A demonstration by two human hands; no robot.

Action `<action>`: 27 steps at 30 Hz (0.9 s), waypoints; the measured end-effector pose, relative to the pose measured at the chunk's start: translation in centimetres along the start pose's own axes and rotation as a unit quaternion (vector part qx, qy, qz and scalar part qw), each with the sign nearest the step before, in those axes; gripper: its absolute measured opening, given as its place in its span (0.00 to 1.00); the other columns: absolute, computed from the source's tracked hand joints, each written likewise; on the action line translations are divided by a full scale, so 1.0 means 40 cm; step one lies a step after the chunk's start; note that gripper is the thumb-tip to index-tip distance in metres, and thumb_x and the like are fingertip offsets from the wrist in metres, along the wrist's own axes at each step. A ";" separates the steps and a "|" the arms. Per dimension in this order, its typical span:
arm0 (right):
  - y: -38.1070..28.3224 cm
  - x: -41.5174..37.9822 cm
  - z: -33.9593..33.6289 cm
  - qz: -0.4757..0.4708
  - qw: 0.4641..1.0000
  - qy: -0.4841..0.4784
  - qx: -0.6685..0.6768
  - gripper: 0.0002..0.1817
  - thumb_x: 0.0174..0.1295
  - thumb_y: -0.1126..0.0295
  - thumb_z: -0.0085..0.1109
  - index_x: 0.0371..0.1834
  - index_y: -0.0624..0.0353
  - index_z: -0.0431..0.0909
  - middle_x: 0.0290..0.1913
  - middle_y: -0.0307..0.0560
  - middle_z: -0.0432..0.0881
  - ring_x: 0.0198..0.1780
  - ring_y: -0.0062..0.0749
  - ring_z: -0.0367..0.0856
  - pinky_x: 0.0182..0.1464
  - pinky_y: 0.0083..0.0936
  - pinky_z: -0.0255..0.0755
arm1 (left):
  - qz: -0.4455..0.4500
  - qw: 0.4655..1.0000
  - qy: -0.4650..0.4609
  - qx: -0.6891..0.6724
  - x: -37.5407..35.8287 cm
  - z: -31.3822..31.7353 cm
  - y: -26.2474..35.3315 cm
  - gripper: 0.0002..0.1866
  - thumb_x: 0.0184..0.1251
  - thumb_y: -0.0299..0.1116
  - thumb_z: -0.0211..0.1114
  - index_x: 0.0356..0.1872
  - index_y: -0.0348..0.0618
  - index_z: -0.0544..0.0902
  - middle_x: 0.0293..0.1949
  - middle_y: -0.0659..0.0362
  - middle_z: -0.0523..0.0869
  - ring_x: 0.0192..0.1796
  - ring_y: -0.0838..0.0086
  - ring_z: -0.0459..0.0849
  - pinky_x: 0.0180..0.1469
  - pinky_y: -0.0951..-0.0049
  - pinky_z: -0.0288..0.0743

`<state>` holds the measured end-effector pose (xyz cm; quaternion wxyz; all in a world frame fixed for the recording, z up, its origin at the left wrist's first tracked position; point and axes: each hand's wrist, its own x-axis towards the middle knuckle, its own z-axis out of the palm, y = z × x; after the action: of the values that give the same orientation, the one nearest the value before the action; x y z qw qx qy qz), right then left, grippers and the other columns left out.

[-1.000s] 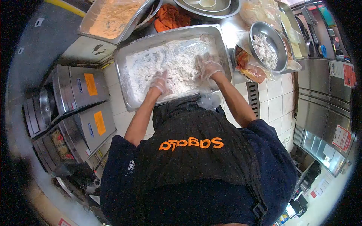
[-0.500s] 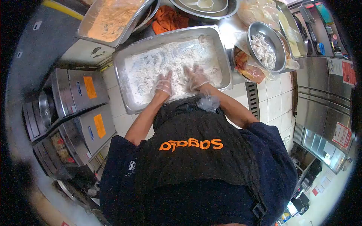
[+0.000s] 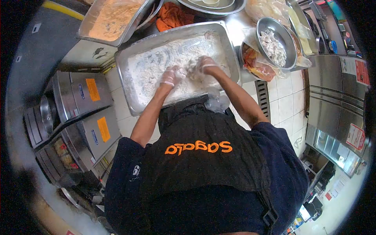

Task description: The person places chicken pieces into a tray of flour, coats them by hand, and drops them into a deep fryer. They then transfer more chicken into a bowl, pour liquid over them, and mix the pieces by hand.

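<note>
Both my hands work inside a deep metal pan holding loose white flour. My left hand, in a clear plastic glove, curls inward over the flour near the pan's middle; what lies under its fingers is hidden. Just to the right and a little farther off, my gloved right hand is bent at the fingers, which are blurred. A flour-coated clump shows at its fingertips, between the two hands. Its exact kind cannot be made out.
A tray of orange-tinted powder stands at the upper left, beside an orange cloth. A metal bowl with white-coated pieces overlaps a container of reddish raw meat on the right. A large round basin stands behind the pan.
My spread fingers have curled inward. The right hand has moved away from my body, and a floured clump now shows by it. The left hand has shifted slightly forward.
</note>
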<state>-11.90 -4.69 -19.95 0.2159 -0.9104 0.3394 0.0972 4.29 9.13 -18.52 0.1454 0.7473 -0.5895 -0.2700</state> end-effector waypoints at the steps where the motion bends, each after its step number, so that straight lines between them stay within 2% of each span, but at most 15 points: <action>1: 0.068 0.017 0.035 -0.078 0.974 0.054 0.204 0.12 0.46 0.58 0.58 0.23 0.56 0.79 0.29 0.51 0.79 0.31 0.40 0.78 0.35 0.31 0.71 | 0.011 0.998 0.029 -0.048 0.007 -0.016 -0.016 0.26 0.43 0.37 0.66 0.47 0.43 0.73 0.44 0.45 0.75 0.44 0.56 0.77 0.48 0.65 0.71; 2: 0.051 0.002 -0.016 -0.079 0.974 0.055 0.204 0.12 0.46 0.58 0.58 0.23 0.56 0.79 0.29 0.51 0.79 0.31 0.40 0.78 0.35 0.31 0.71 | 0.023 0.993 0.058 -0.095 0.010 -0.029 -0.026 0.23 0.42 0.37 0.66 0.44 0.42 0.76 0.42 0.47 0.77 0.42 0.58 0.78 0.48 0.66 0.71; 4: -0.007 -0.065 -0.172 0.179 0.957 -0.029 0.225 0.19 0.42 0.55 0.62 0.22 0.63 0.78 0.25 0.50 0.80 0.27 0.32 0.77 0.30 0.32 0.70 | -0.012 0.987 0.059 -0.146 -0.021 -0.120 0.014 0.21 0.42 0.34 0.66 0.42 0.43 0.77 0.39 0.49 0.80 0.42 0.61 0.78 0.47 0.67 0.71; 5: 0.029 -0.055 -0.136 0.010 0.998 0.063 0.024 0.18 0.40 0.56 0.63 0.23 0.63 0.78 0.23 0.51 0.79 0.24 0.35 0.77 0.28 0.34 0.69 | -0.034 0.982 0.061 -0.177 -0.032 -0.150 0.016 0.20 0.42 0.33 0.66 0.42 0.43 0.77 0.38 0.49 0.80 0.41 0.62 0.78 0.46 0.68 0.71; 6: 0.076 -0.063 -0.107 0.013 0.998 0.064 0.023 0.18 0.40 0.56 0.63 0.23 0.63 0.78 0.23 0.51 0.79 0.24 0.35 0.77 0.28 0.34 0.69 | -0.055 0.975 0.062 -0.207 -0.039 -0.169 0.010 0.20 0.42 0.32 0.66 0.41 0.42 0.77 0.38 0.49 0.80 0.41 0.62 0.78 0.46 0.68 0.72; 9: 0.057 -0.104 -0.179 0.072 0.980 -0.037 0.182 0.13 0.42 0.61 0.62 0.22 0.61 0.78 0.23 0.55 0.78 0.26 0.42 0.77 0.29 0.34 0.69 | -0.123 0.977 0.072 -0.161 -0.059 -0.204 -0.047 0.19 0.43 0.31 0.65 0.42 0.43 0.76 0.39 0.48 0.79 0.41 0.62 0.78 0.46 0.69 0.72; 10: 0.071 -0.106 -0.162 0.047 0.994 -0.030 0.098 0.12 0.43 0.63 0.60 0.25 0.60 0.78 0.25 0.56 0.78 0.28 0.44 0.77 0.31 0.35 0.69 | -0.126 0.976 0.074 -0.160 -0.064 -0.201 -0.088 0.19 0.43 0.31 0.65 0.42 0.43 0.76 0.39 0.48 0.79 0.41 0.62 0.78 0.46 0.69 0.72; 11: 0.087 -0.113 -0.138 0.024 0.999 -0.023 0.014 0.11 0.44 0.65 0.58 0.28 0.59 0.79 0.27 0.58 0.78 0.30 0.47 0.77 0.33 0.35 0.70 | -0.148 0.984 0.075 -0.066 -0.068 -0.176 -0.141 0.20 0.43 0.31 0.66 0.42 0.44 0.76 0.40 0.48 0.78 0.42 0.61 0.78 0.46 0.68 0.72; 12: 0.107 -0.123 -0.114 0.025 0.999 -0.024 0.014 0.11 0.44 0.65 0.58 0.28 0.59 0.79 0.27 0.58 0.78 0.30 0.47 0.77 0.33 0.35 0.70 | -0.167 0.983 0.075 0.028 -0.069 -0.148 -0.180 0.21 0.43 0.32 0.66 0.43 0.45 0.76 0.41 0.47 0.77 0.43 0.60 0.77 0.46 0.68 0.72; 14: 0.102 -0.135 -0.113 0.003 0.996 -0.062 -0.068 0.15 0.44 0.68 0.55 0.38 0.57 0.76 0.34 0.58 0.78 0.34 0.46 0.77 0.37 0.35 0.70 | -0.205 0.976 0.058 0.035 -0.074 -0.117 -0.198 0.25 0.43 0.35 0.67 0.47 0.48 0.73 0.43 0.47 0.76 0.44 0.58 0.76 0.47 0.67 0.71; 15: 0.096 -0.137 -0.111 0.031 0.992 -0.111 -0.059 0.27 0.43 0.69 0.55 0.52 0.56 0.68 0.38 0.59 0.77 0.38 0.46 0.77 0.42 0.35 0.69 | -0.213 0.973 0.004 0.087 -0.078 -0.099 -0.206 0.27 0.43 0.35 0.67 0.49 0.49 0.71 0.44 0.47 0.74 0.46 0.56 0.75 0.48 0.66 0.70; 16: 0.094 -0.128 -0.086 0.031 0.992 -0.111 -0.059 0.27 0.43 0.69 0.55 0.52 0.56 0.68 0.38 0.59 0.77 0.38 0.46 0.77 0.42 0.35 0.69 | -0.220 0.964 -0.050 0.139 -0.081 -0.091 -0.203 0.29 0.43 0.36 0.66 0.52 0.49 0.69 0.46 0.46 0.73 0.47 0.54 0.74 0.50 0.65 0.69; 17: 0.098 -0.122 -0.047 0.031 0.996 -0.062 -0.058 0.30 0.44 0.68 0.55 0.55 0.58 0.65 0.39 0.60 0.77 0.41 0.47 0.77 0.45 0.35 0.68 | -0.251 0.961 -0.075 0.086 -0.085 -0.111 -0.168 0.35 0.43 0.39 0.66 0.57 0.50 0.63 0.51 0.42 0.68 0.51 0.52 0.72 0.54 0.65 0.66; 21: 0.055 -0.112 -0.011 0.083 0.994 0.044 -0.059 0.38 0.46 0.63 0.55 0.61 0.65 0.54 0.43 0.64 0.75 0.46 0.51 0.74 0.53 0.35 0.64 | -0.254 0.963 -0.040 0.083 -0.083 -0.098 -0.128 0.39 0.43 0.42 0.66 0.60 0.49 0.60 0.56 0.36 0.62 0.57 0.50 0.66 0.58 0.66 0.62; 27: -0.009 -0.103 -0.049 0.065 0.992 -0.084 -0.066 0.43 0.48 0.56 0.53 0.63 0.66 0.46 0.50 0.67 0.69 0.53 0.52 0.70 0.56 0.34 0.61 | -0.248 0.954 -0.121 0.120 -0.060 -0.114 -0.096 0.40 0.46 0.43 0.63 0.62 0.47 0.56 0.61 0.43 0.59 0.65 0.54 0.55 0.63 0.67 0.55</action>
<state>-14.72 -2.97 -16.76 0.1762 -0.8873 0.3711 0.2098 9.60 11.97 -16.31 -0.0896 0.8436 -0.4270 -0.3130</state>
